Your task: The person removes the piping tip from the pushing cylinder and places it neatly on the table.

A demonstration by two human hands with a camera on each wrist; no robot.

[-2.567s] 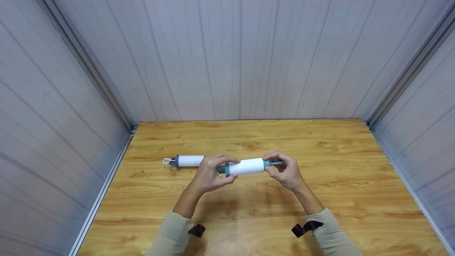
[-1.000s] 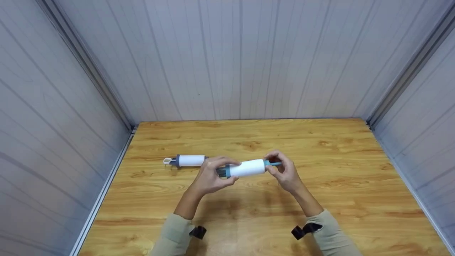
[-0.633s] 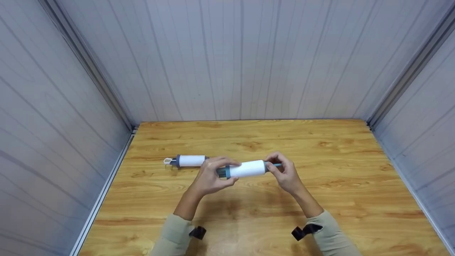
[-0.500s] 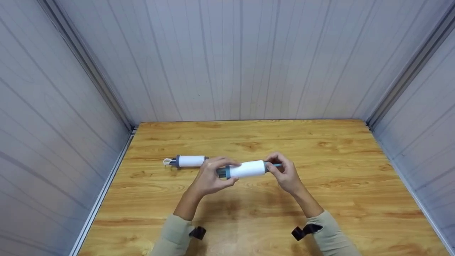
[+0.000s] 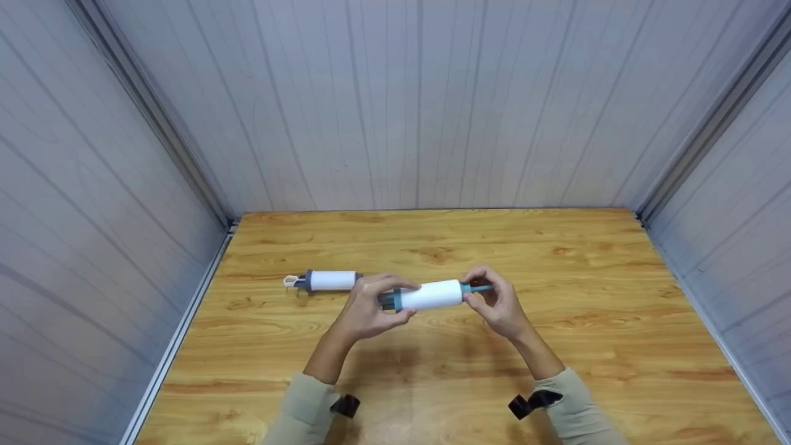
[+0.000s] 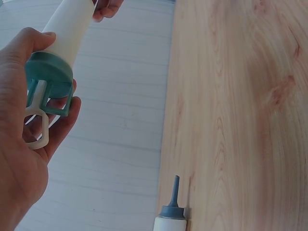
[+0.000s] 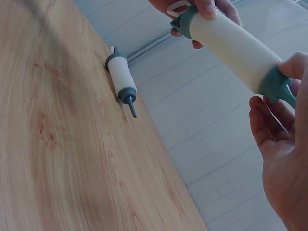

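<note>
So the left wrist view is the useful one: it shows a white loop [image 6: 44, 127] sticking out of the near end of the tube [image 6: 70, 31], a bit the left hand [image 5: 369, 309] covers in the head view. That hand has thumb and fingers wrapped round the teal collar end, while the right hand [image 5: 502, 309] pinches the other end, by the teal nozzle [image 5: 480, 288]. Tube's up in the air between them, over the table [image 5: 556, 247].

Other tube [image 5: 332, 280] lies on the wood-grain top just beyond the left hand, which blocks its tip from the head cam. Right wrist view gets its grey nozzle [image 7: 131, 107] fine.

Pale grooved walls [image 5: 420, 105] at the back and both sides.
</note>
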